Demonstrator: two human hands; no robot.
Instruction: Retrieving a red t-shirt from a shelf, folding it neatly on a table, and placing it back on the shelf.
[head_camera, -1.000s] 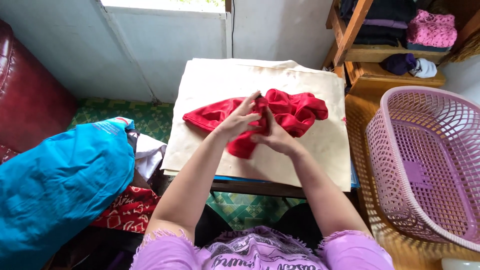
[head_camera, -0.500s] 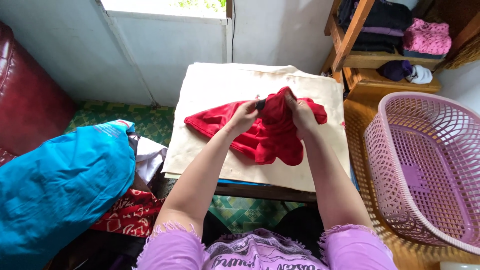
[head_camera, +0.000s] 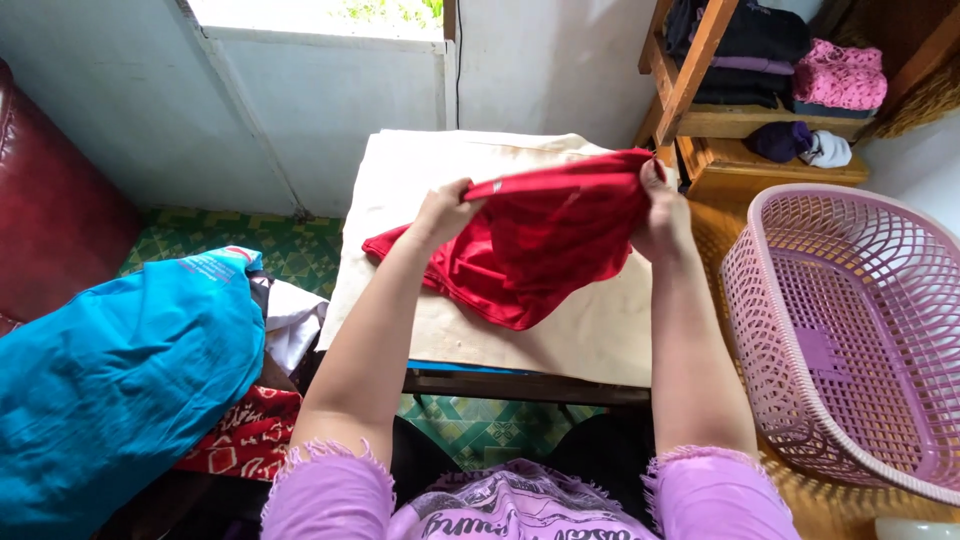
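Lifting the red garment (head_camera: 545, 235) clear of the cloth-covered table (head_camera: 590, 335), the two hands now stand well apart, where half a second ago they were bunched close together over a crumpled heap in the middle of the board. The left hand (head_camera: 443, 210) pinches one end of the upper edge with its fingers closed on the fabric, and the right hand (head_camera: 660, 215) grips the other end the same way, so the edge is drawn out nearly straight between them. Most of the cloth hangs below that edge, and its lower part rests on the cream cover, trailing toward the person's left. To judge from this, the garment is being opened out and held by its edge, no longer kneaded flat on the surface. The table is draped in a plain cream sheet with a blue layer showing at its near edge, and stands against a pale wall under a window. A pink plastic laundry basket (head_camera: 850, 330) sits on the floor to the right, apart from the table. To the left lies a heap with a blue garment (head_camera: 120, 370) on top and a red patterned cloth (head_camera: 245, 435) beneath. A wooden shelf (head_camera: 760, 120) with folded clothes stands in the far right corner, and the floor has green patterned tiles.
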